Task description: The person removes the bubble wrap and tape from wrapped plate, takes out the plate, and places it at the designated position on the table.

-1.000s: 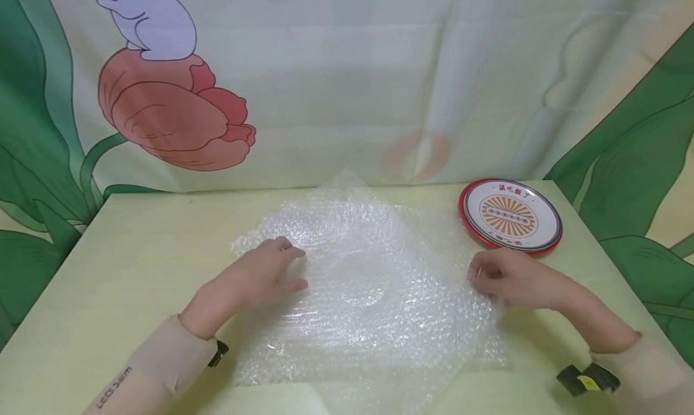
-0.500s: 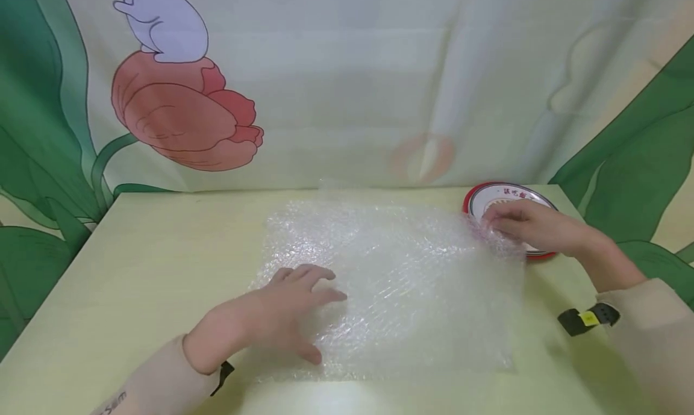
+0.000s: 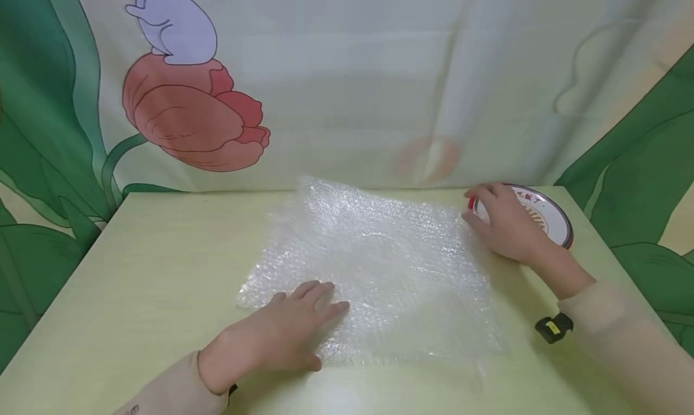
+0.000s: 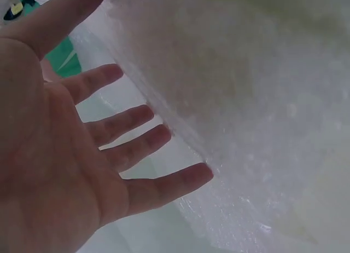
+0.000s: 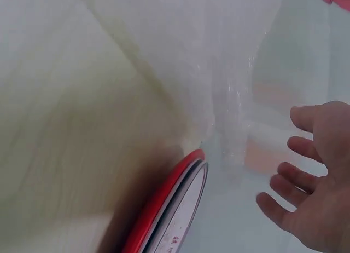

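A sheet of clear bubble wrap (image 3: 374,270) lies rumpled across the middle of the table. Over its near left edge is my left hand (image 3: 287,330), fingers spread; in the left wrist view the fingertips (image 4: 205,171) of that hand meet the sheet's edge. At the back right, a stack of plates (image 3: 555,216) has a white printed one on top and red rims below. My right hand (image 3: 506,222) hovers over the stack's left side, beside the wrap's right edge. In the right wrist view its fingers (image 5: 273,209) are loosely bent and hold nothing.
The pale yellow table (image 3: 152,282) backs onto a curtain (image 3: 336,102) printed with a flower, a white animal and green leaves. Dark straps (image 3: 553,327) sit at the cuffs of the beige sleeves (image 3: 623,330).
My right hand pinched the wrap's right side, lifted it up toward the plates, then let it go. The left hand moved nearer and to the right. The wrap has shifted and turned.
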`<state>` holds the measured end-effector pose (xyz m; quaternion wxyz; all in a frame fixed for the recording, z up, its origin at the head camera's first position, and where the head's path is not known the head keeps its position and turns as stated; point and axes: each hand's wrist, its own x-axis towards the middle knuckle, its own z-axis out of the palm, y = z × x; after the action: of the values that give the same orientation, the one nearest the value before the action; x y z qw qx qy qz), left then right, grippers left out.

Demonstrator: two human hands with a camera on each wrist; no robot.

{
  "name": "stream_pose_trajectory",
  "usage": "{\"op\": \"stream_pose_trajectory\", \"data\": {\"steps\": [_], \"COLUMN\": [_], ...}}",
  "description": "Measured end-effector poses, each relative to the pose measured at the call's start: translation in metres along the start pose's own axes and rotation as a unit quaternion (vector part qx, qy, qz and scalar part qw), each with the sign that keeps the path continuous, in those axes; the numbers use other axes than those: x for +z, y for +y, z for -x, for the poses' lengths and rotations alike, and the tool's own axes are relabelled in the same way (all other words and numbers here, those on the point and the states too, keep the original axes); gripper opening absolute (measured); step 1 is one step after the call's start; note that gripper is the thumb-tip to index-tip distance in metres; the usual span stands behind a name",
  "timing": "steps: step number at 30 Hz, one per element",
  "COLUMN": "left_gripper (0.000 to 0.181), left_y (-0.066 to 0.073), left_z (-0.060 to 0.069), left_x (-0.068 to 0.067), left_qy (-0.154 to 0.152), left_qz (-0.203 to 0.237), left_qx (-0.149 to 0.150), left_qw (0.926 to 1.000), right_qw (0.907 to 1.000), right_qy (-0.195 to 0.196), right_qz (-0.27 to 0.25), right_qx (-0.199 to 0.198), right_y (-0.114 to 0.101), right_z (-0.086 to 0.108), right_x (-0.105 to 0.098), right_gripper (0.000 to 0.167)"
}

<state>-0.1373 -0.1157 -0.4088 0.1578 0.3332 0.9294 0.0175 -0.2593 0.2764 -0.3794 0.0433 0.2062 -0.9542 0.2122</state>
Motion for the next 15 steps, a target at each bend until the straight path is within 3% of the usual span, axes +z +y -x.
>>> {"op": "stream_pose_trajectory", "data": {"steps": [3,5,8,10,12,15], "left_gripper": [0.086,0.083,0.081,0.08,0.078,0.075], "left_y": [-0.006,-0.01,-0.016,-0.019,-0.02,-0.018], "left_z": [-0.003,-0.004,-0.005,-0.005,-0.003,0.0], "left_x": [-0.001,-0.002,-0.003,-0.003,-0.003,-0.001], "left_qy": [-0.001,-0.004,-0.003,0.0,0.007,0.015], "left_qz": [0.007,0.014,0.02,0.023,0.032,0.051], "left_qx": [-0.001,0.004,0.009,0.008,0.009,0.014], "left_qw": [1.0,0.9999,0.9998,0.9997,0.9994,0.9985], "right_qw": [0.9984,0.9936,0.9805,0.975,0.9752,0.983], "right_qy": [-0.033,-0.09,-0.183,-0.215,-0.217,-0.181], "right_qz": [0.03,0.04,0.052,0.044,0.03,0.005], "right_qx": [-0.036,-0.056,-0.05,-0.035,-0.032,-0.034], "right_y": [-0.01,-0.018,-0.03,-0.035,-0.038,-0.035], "right_z": [0.013,0.025,0.042,0.052,0.059,0.07], "right_x": [0.009,0.017,0.028,0.033,0.035,0.031], "right_gripper": [0.039,0.044,0.058,0.065,0.068,0.067]}}
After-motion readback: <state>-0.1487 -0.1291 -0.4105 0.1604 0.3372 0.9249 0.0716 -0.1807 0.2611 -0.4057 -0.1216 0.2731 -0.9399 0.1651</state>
